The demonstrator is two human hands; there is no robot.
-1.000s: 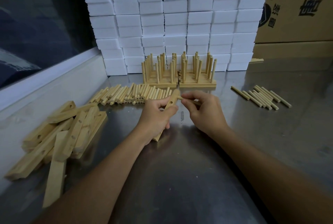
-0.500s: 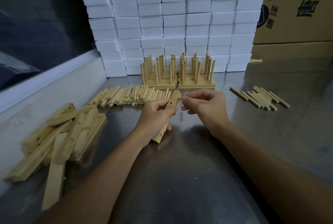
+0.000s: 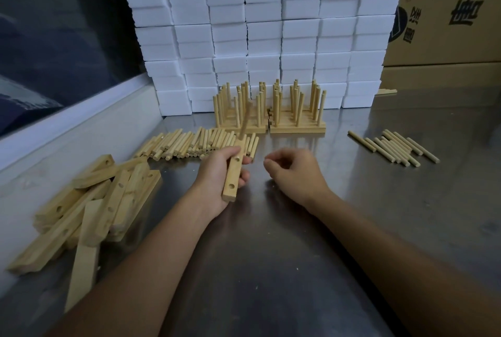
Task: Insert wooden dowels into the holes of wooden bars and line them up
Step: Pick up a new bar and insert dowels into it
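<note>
The left hand (image 3: 217, 174) gripped a wooden bar (image 3: 233, 174) w/ fingers curled round it, above the metal table (image 3: 271, 269); a blurred dowel (image 3: 245, 120) stood up from the bar's far end. The right hand (image 3: 295, 176) hovered just beside, fingers loosely curled, holding nothing; loose dowels (image 3: 200, 144) lay behind the hands, more dowels (image 3: 395, 147) to the right, spare bars (image 3: 89, 209) piled left, finished bars w/ upright dowels (image 3: 271, 111) lined up at the back

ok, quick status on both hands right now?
Left hand: holding a wooden bar, one dowel standing in its far hole.
Right hand: holding nothing, fingers loosely curled, just right of the bar.
</note>
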